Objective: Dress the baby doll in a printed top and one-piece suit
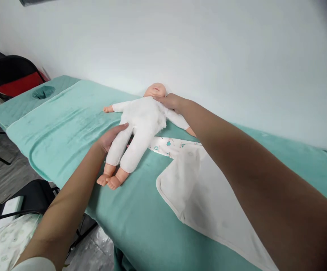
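A baby doll (142, 113) with a white cloth body lies face up on the green table cover, its bare feet toward the near edge. My left hand (114, 136) is wrapped round the doll's upper leg, the thumb on top and the other fingers mostly hidden beneath. At the doll's neck and shoulder, my right hand (170, 101) grips from the side, some fingers out of sight. Beside the doll lies a white blanket (208, 192), and a strip of printed cloth (170, 146) shows at its upper edge. My right forearm covers part of the blanket.
The green-covered massage table (67, 116) runs along a white wall (180, 45) and has a face hole (43, 92) at its far left end. Black chairs (13, 67) stand at the left. Printed cloth (13, 241) and a white box (11, 210) are at the lower left.
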The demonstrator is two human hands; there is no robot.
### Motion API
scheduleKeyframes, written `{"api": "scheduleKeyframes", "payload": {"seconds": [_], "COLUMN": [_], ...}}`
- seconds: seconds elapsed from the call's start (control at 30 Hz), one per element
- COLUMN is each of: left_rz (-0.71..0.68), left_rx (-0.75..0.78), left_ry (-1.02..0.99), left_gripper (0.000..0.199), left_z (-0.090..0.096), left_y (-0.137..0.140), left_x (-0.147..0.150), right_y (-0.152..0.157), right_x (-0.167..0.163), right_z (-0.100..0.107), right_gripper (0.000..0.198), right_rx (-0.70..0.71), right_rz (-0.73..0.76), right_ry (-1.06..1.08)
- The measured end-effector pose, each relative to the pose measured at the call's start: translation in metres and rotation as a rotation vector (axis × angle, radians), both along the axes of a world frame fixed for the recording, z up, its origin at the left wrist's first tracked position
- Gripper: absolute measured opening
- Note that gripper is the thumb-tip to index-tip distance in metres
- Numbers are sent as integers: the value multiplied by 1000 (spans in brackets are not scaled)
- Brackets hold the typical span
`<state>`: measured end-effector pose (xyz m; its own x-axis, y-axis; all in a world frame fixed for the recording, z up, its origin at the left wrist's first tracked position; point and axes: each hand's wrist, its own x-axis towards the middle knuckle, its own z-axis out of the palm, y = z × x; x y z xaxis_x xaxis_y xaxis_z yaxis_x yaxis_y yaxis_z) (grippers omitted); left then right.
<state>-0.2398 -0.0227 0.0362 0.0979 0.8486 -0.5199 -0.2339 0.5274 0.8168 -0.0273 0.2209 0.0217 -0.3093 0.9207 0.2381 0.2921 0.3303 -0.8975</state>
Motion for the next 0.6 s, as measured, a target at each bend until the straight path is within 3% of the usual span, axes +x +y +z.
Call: {"api": "scheduleKeyframes", "payload": {"seconds": [0.13,0.27,0.37,0.47,0.6], "left_rz": [-9,-58,-98,-137,-152], "left_rx": [143,219,248,251,233], "left_ry": [-22,-80,-109,-154,-171], "left_gripper": [39,40,42,48,59], "left_z": [7,10,7,0,-12], "left_y": [-15,-40,-64,-89,-119], "left_x": [49,128,192,243,277], "right_y": [-21,-52,-90,-132,-173], "right_x": [62,163,237,289,315], "right_z": [26,47,57,53,28], "right_gripper": [35,30,33,45,68], "right_rx": [-182,-212,-242,-295,-267], "right_rz": [-53,-92,-206,-336,-361], "right_ry": [-91,-82,-147,-211,-202]}}
